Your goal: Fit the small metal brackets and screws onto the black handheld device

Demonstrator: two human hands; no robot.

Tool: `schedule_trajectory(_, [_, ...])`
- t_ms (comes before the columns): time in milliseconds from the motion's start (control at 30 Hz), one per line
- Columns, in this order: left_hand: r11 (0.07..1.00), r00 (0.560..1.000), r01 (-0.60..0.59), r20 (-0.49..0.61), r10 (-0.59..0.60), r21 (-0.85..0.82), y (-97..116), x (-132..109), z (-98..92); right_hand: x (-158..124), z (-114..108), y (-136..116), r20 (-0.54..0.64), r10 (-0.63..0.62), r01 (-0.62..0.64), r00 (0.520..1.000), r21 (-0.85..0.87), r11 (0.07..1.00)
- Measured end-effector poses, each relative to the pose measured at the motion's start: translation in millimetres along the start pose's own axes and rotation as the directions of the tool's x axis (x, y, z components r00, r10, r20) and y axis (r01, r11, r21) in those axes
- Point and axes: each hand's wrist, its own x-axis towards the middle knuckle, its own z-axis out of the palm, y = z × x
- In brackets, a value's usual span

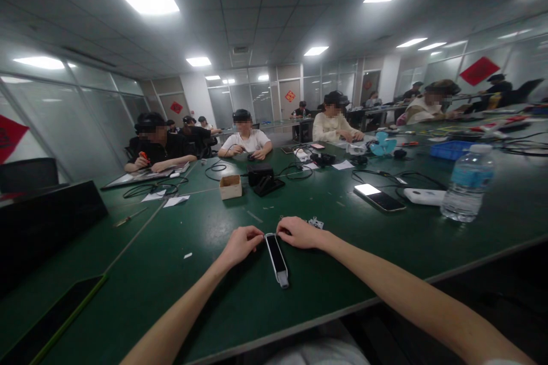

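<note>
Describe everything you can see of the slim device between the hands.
The device is long and narrow, with a dark, smooth-looking face in a pale rim and a grey, narrower tip at the near end. It looks like plastic; nothing on the face is visibly lit. It lies on the green table, slightly aslant, far end toward the left. The left hand and right hand flank that far end; whether the fingertips touch it, I cannot tell.

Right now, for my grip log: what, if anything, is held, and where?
Cannot tell: left hand and right hand flank the far end of the white-rimmed device.
</note>
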Motion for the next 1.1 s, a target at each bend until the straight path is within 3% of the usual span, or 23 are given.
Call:
schedule_trajectory(133, [0.994,0.998,-0.060,-0.013,0.061,0.095,4,-2,1.5,1,1,2,0.014,-0.002,0.002,1.000,0.006,1.000])
schedule_trajectory(233, [0.951,0.990,-0.123,-0.039,0.139,0.283,6,-4,3.4,1,-5,3,-0.008,-0.022,0.022,1.000,-0.022,1.000])
schedule_trajectory(333, [0.884,0.983,-0.152,-0.028,0.184,0.443,7,-6,5.1,1,-20,9,-0.085,0.004,-0.010,0.996,-0.072,0.997])
schedule_trajectory(467, [0.852,0.984,-0.152,-0.004,0.178,0.500,6,-8,5.2,-6,-45,35,-0.184,0.094,-0.125,0.978,-0.163,0.979])
schedule_trajectory(533, [0.854,0.985,-0.150,0.004,0.170,0.498,6,-8,4.9,-12,-54,52,-0.148,0.178,-0.205,0.973,-0.196,0.959])
schedule_trajectory(633, [0.855,0.985,-0.152,0.006,0.171,0.496,6,-9,4.9,-22,-62,71,-0.001,0.318,-0.314,0.948,-0.164,0.935])
schedule_trajectory(800, [0.850,0.984,-0.160,0.013,0.178,0.502,7,-10,4.0,-28,-64,77,0.180,0.412,-0.404,0.893,-0.083,0.911])
schedule_trajectory(1100, [0.836,0.978,-0.184,0.015,0.206,0.518,6,-11,2.3,-27,-64,75,0.166,0.427,-0.418,0.889,-0.084,0.904])
